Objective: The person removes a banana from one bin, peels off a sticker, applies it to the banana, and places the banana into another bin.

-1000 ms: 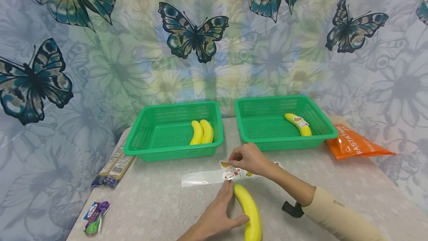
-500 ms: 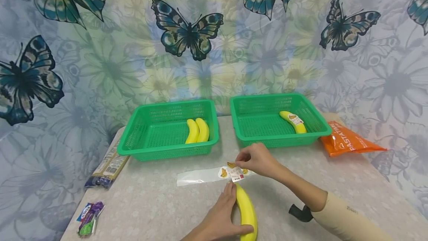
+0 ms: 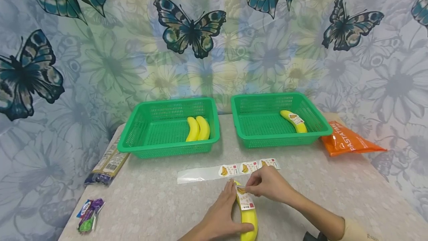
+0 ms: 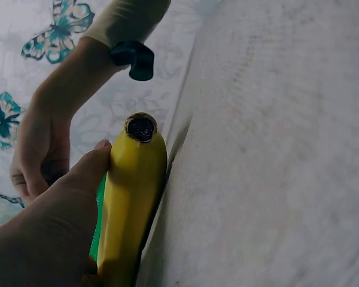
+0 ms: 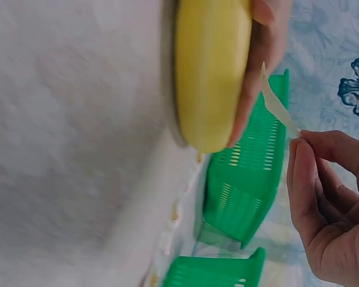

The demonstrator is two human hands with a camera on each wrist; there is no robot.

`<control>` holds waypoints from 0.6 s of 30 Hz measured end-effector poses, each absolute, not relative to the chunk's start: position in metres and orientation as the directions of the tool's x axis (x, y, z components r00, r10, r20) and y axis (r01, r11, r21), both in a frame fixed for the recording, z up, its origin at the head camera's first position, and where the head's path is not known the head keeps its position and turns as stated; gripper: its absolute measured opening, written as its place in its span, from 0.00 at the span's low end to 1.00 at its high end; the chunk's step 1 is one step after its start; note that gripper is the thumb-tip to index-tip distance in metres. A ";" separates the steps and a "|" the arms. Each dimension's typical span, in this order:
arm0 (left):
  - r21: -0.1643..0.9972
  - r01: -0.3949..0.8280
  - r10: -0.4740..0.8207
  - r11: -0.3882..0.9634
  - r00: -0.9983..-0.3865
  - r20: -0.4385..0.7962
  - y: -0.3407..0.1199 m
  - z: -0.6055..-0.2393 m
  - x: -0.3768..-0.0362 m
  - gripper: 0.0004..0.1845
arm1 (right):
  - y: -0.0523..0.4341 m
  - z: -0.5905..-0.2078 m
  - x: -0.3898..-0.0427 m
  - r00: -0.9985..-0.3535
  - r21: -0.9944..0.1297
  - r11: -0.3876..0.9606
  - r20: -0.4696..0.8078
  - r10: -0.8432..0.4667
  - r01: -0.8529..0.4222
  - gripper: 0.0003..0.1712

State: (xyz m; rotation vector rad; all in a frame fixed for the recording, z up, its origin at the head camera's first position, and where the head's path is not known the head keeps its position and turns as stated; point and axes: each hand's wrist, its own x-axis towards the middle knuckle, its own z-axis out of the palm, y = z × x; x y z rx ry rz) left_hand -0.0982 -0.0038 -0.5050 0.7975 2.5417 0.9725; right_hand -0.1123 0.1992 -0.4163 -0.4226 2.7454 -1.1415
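From my remote seat, I see two baskets side by side at the table's (image 3: pixel 150 207) far edge, before a curtain (image 3: pixel 133 66). The left basket (image 3: pixel 168 153) holds two bananas (image 3: pixel 203 128), the right basket (image 3: pixel 284 142) a single banana (image 3: pixel 301 127), all in their right parts. A packet (image 3: pixel 107 164) lies left, candy (image 3: pixel 89 215) nearer; a bag (image 3: pixel 351 140) lies far right. Nearer than the baskets lies a strip (image 3: pixel 197 175), then the near banana (image 3: pixel 249 218), nearest me.

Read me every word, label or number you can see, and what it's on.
"PASTATIME": orange bag
Too small or blurred to read:
strip stickers
held sticker
sticker on right-hand basket's banana
tan packet
blue wrapper label
sleeve
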 end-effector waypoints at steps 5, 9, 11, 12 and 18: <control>0.680 0.374 0.588 0.630 -0.802 -0.103 -0.003 -0.504 -0.098 0.67 | 0.201 -0.426 -0.107 -0.949 -0.741 0.648 -0.050 -0.310 -0.173 0.05; 0.673 0.393 0.595 0.627 -0.799 -0.088 -0.003 -0.505 -0.098 0.67 | 0.202 -0.433 -0.107 -0.944 -0.753 0.634 -0.053 -0.325 -0.175 0.06; 0.672 0.395 0.599 0.626 -0.796 -0.090 -0.003 -0.505 -0.098 0.67 | 0.202 -0.436 -0.107 -0.943 -0.755 0.632 -0.054 -0.329 -0.177 0.07; 0.672 0.395 0.600 0.627 -0.795 -0.093 -0.003 -0.505 -0.098 0.67 | 0.202 -0.438 -0.108 -0.943 -0.756 0.631 -0.056 -0.328 -0.174 0.07; 0.645 0.419 0.587 0.640 -0.807 -0.058 -0.001 -0.503 -0.097 0.57 | 0.205 -0.443 -0.112 -0.948 -0.755 0.640 -0.077 -0.309 -0.147 0.05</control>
